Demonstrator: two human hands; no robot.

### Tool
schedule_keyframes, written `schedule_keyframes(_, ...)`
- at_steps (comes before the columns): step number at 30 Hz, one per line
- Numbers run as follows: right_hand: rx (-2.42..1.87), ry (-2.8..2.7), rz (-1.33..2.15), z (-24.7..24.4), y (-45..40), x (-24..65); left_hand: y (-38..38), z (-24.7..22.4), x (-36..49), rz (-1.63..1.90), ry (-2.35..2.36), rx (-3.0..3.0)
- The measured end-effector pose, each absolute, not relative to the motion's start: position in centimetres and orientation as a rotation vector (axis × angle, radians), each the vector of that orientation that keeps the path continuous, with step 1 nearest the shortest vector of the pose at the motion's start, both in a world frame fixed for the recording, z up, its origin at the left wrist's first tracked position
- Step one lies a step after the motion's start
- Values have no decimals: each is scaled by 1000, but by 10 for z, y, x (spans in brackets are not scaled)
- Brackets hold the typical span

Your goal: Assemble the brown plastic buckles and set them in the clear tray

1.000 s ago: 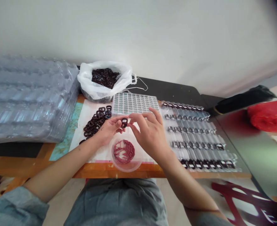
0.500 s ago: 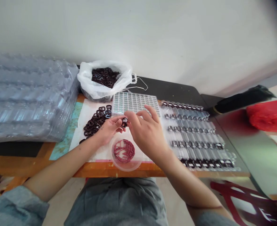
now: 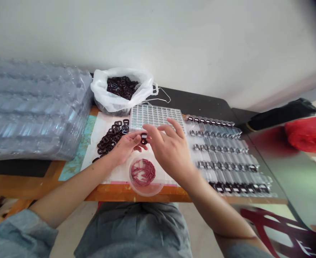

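Between my hands, over the white paper, is a small dark brown buckle with a pale piece across its middle. My left hand pinches its left side between thumb and fingers. At its right edge, my right hand has its index finger bent onto the buckle, while the other fingers are raised. The right thumb is mostly hidden. Just below stands a clear round tub of thin dark red sticks. A gridded tray of small silvery pieces lies behind my hands, and a pile of loose buckles is left of them.
A white plastic bag full of buckles stands at the back. Stacked clear plastic trays fill the left side. To the right lie ridged clear trays, with dark buckles in the front and back rows. A red bag is far right.
The buckle has turned slightly between my fingers, and its pale middle shows more plainly. The whole view has shifted a little; both hands stay close together.
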State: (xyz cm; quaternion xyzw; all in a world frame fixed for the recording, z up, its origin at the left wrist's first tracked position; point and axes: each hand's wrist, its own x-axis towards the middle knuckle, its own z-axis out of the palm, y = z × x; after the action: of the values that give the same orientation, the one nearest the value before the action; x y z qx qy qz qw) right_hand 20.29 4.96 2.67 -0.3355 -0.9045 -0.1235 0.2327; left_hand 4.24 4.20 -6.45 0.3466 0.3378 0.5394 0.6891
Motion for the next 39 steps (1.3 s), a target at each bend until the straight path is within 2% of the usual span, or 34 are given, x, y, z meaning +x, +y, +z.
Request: schedule_keyframes(39,-882,-2444,-234,24,53,209,42,-60,44,1214,756,778)
